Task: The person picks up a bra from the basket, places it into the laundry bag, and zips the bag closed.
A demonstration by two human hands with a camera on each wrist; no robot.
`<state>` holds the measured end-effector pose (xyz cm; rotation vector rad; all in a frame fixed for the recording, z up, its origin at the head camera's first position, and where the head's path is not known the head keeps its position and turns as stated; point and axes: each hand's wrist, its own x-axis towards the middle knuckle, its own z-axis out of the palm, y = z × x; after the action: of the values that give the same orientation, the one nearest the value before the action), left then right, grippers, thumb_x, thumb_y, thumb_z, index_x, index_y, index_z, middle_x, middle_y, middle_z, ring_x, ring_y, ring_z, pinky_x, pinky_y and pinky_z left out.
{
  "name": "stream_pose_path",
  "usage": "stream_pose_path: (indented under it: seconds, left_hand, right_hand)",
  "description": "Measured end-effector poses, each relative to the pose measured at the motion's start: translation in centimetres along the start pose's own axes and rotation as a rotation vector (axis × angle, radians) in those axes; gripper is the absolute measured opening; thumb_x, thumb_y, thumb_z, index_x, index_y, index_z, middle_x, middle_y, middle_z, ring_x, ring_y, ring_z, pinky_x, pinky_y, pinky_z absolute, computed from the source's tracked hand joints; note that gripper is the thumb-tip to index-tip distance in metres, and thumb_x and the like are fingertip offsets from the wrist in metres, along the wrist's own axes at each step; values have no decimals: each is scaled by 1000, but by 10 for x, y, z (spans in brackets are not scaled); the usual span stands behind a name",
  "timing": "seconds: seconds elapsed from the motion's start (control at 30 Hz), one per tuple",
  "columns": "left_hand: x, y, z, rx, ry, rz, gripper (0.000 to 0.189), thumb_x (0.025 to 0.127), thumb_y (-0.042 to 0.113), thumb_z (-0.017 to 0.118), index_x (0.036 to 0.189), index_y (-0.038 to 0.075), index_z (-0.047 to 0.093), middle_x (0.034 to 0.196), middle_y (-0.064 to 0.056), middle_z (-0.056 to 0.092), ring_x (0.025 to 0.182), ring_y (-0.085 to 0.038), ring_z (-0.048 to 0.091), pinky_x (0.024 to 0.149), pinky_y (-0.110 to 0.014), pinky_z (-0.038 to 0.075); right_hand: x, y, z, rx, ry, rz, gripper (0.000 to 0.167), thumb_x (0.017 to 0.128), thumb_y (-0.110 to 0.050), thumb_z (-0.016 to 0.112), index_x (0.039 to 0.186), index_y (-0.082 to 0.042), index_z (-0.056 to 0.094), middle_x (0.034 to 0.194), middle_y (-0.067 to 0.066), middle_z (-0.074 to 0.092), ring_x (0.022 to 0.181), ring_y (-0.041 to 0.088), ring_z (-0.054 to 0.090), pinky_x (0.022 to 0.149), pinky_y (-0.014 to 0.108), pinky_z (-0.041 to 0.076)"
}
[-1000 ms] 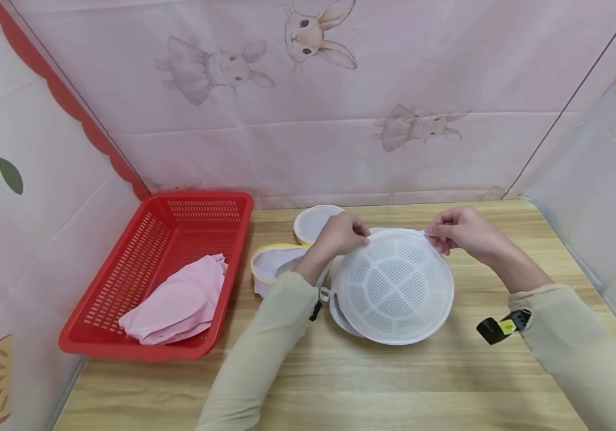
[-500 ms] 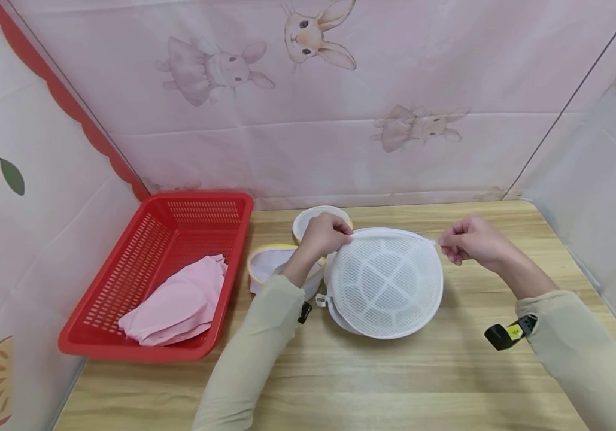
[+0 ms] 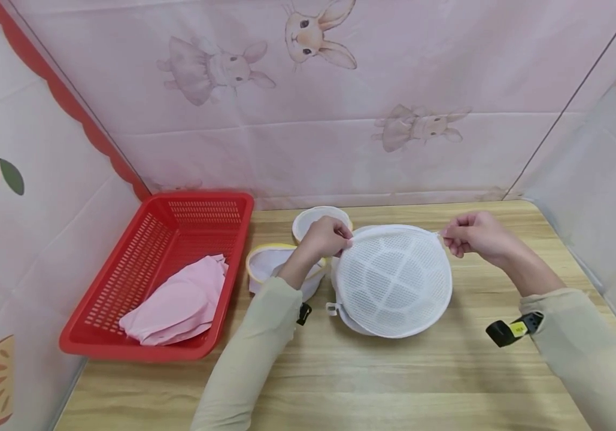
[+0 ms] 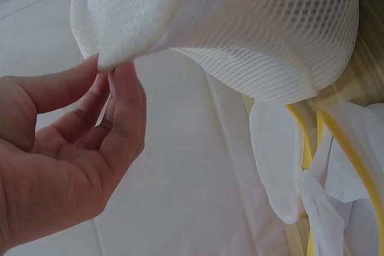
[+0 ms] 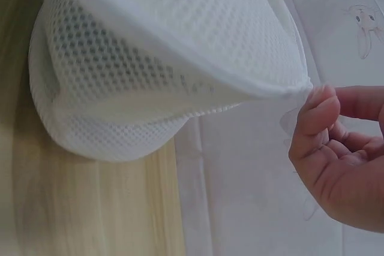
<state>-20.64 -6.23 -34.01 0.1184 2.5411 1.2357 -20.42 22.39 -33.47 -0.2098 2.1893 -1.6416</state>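
Note:
A round white mesh laundry bag point(image 3: 394, 281) with a ribbed lid stands on the wooden table, its near side lower than its far rim. My left hand point(image 3: 325, 236) pinches the far-left edge of its rim between thumb and fingertips; the left wrist view shows the bunched mesh point(image 4: 129, 40) there. With thumb and forefinger, my right hand point(image 3: 477, 236) pinches the far-right end of the rim, where the seam runs out to a point in the right wrist view beside the fingers point(image 5: 318, 112). A small white loop point(image 3: 331, 309) sticks out at the bag's left side.
Just left of the bag lies a white pouch with yellow trim point(image 3: 272, 263), partly behind my left forearm. A small round white pouch point(image 3: 313, 220) sits behind it. Further left, a red plastic basket point(image 3: 237, 263) holds folded pink cloth point(image 3: 178, 305). Printed curtains border the table.
My left hand has shifted left along the rim and my right hand slightly right, so they are further apart. The bag moved left, then back right. The basket has stayed put.

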Motion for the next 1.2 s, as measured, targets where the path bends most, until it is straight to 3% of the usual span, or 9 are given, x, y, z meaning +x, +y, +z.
stream_pose_path:
  seconds: [0.17, 0.43, 0.67, 0.9, 1.07, 1.2]
  left_hand:
    - [-1, 5, 0, 1, -67, 43, 10, 84, 4, 62, 91, -2, 65, 78, -6, 62, 65, -14, 60, 59, -19, 49]
    - [-2, 16, 4, 173, 31, 157, 11, 85, 11, 63, 91, 4, 68, 83, -4, 64, 78, -13, 54, 68, -21, 42]
    - [-2, 14, 7, 170, 57, 139, 7, 84, 9, 64, 86, 5, 68, 80, -2, 62, 75, -14, 53, 64, -20, 41]
    - [-1, 7, 4, 78, 78, 109, 7, 83, 8, 65, 85, 3, 69, 77, -4, 63, 67, -12, 57, 57, -17, 45]
    - [-2, 1, 0, -27, 79, 46, 6, 83, 5, 65, 83, 0, 68, 74, -7, 63, 67, -21, 64, 55, -20, 50]
    - [-2, -2, -1, -38, 44, 42, 7, 83, 4, 64, 85, -1, 67, 74, -7, 63, 76, -29, 65, 55, -19, 49]
  right_hand:
    - [2, -9, 1, -21, 15, -11, 16, 91, 1, 47, 79, 6, 57, 67, 4, 55, 55, 10, 51, 51, 22, 48]
    - [8, -15, 12, -20, 26, -31, 12, 89, 2, 50, 80, 7, 57, 66, 3, 55, 55, 9, 51, 51, 22, 47]
    - [7, -14, 13, -70, 44, -41, 14, 89, 1, 50, 82, 11, 57, 65, 4, 55, 54, 9, 50, 51, 22, 47]
    - [7, -4, 8, -95, 17, -35, 16, 90, 1, 48, 77, 8, 55, 63, 5, 53, 52, 10, 50, 48, 23, 46]
    - [3, 4, 1, -75, -7, 34, 16, 90, 1, 48, 76, 5, 54, 64, 5, 53, 53, 11, 50, 49, 24, 47]
    - [-1, 10, -1, -40, -24, 47, 16, 91, 2, 47, 77, 2, 55, 67, 6, 54, 55, 12, 51, 52, 25, 48]
